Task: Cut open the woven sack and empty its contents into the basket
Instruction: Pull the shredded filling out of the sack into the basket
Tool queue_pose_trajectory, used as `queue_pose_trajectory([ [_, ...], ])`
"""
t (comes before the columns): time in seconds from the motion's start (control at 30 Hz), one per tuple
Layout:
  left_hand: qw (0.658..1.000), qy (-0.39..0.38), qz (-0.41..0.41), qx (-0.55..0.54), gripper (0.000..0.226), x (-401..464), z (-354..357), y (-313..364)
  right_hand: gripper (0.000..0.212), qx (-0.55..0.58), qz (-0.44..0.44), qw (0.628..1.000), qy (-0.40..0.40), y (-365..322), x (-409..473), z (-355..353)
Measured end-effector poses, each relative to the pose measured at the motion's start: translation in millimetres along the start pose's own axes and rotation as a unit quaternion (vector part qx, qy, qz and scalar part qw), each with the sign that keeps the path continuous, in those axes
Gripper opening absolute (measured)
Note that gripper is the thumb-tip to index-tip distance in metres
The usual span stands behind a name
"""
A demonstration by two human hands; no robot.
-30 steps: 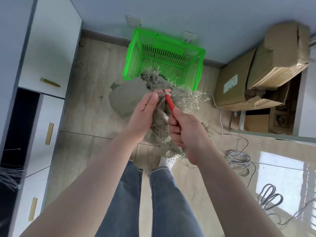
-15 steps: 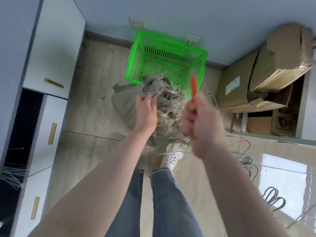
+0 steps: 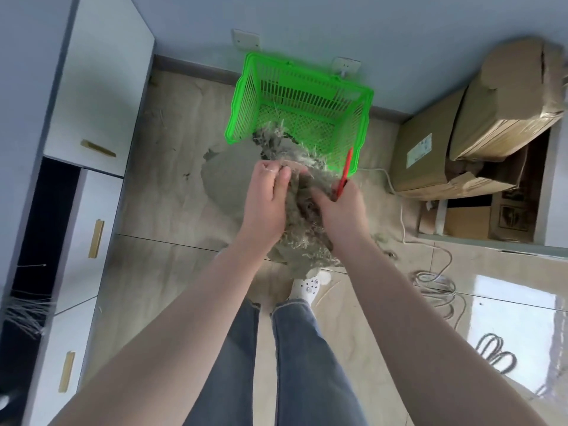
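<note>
A grey-beige woven sack with a frayed, ragged mouth lies on the floor in front of my feet, its top bunched between my hands. My left hand grips the frayed edge on the left side. My right hand holds a red cutter that points up and away, and its fingers also press into the sack's frayed fibres. The bright green plastic basket stands just beyond the sack against the wall; loose fibres lie on its mesh bottom. What is inside the sack is hidden.
White and grey cabinets with gold handles line the left. Cardboard boxes are stacked at the right. A white cable and coiled wire lie on the floor at right. My white shoe sits under the sack.
My right hand, which had lifted away with the red cutter raised, has come back down onto the sack's frayed mouth. My left hand has kept hold of the sack.
</note>
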State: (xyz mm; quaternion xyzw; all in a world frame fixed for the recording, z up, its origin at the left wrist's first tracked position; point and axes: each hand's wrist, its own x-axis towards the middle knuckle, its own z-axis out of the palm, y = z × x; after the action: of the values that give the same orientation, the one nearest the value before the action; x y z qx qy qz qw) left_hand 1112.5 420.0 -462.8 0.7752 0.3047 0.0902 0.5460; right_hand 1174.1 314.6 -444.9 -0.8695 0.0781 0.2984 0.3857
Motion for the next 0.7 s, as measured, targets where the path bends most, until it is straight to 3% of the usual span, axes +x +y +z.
queue_pose_trajectory([
  [0.07,0.998,0.052,-0.037,0.017,0.03,6.9,-15.8,-3.1,0.016,0.094,0.028,0.99,0.104,-0.7,10.8,-18.2],
  [0.17,0.985,0.158,-0.055,0.027,0.027,22.0,-45.2,-8.1,0.02,0.217,0.072,0.954,0.193,1.7,23.3,-60.0],
  [0.33,0.99,0.128,-0.018,0.06,0.023,33.1,-46.2,5.6,0.028,0.382,0.083,0.915,0.104,-2.4,13.1,-75.4],
  [0.47,0.971,0.175,-0.16,-0.01,0.081,12.7,-30.1,17.8,0.025,0.454,0.113,0.881,0.072,-12.4,0.5,-66.2],
  [0.57,0.953,0.158,-0.255,-0.037,0.101,-18.2,-15.1,23.0,0.005,0.458,0.147,0.873,0.076,-18.4,-3.7,-62.7],
  [0.63,0.977,0.099,-0.19,0.012,0.101,-43.7,0.2,29.6,0.008,0.457,0.153,0.872,0.083,-21.2,-3.8,-62.0],
  [0.7,0.988,0.022,-0.084,0.13,0.097,-61.8,18.1,33.1,0.012,0.435,0.137,0.886,0.083,-22.3,-2.4,-61.2],
])
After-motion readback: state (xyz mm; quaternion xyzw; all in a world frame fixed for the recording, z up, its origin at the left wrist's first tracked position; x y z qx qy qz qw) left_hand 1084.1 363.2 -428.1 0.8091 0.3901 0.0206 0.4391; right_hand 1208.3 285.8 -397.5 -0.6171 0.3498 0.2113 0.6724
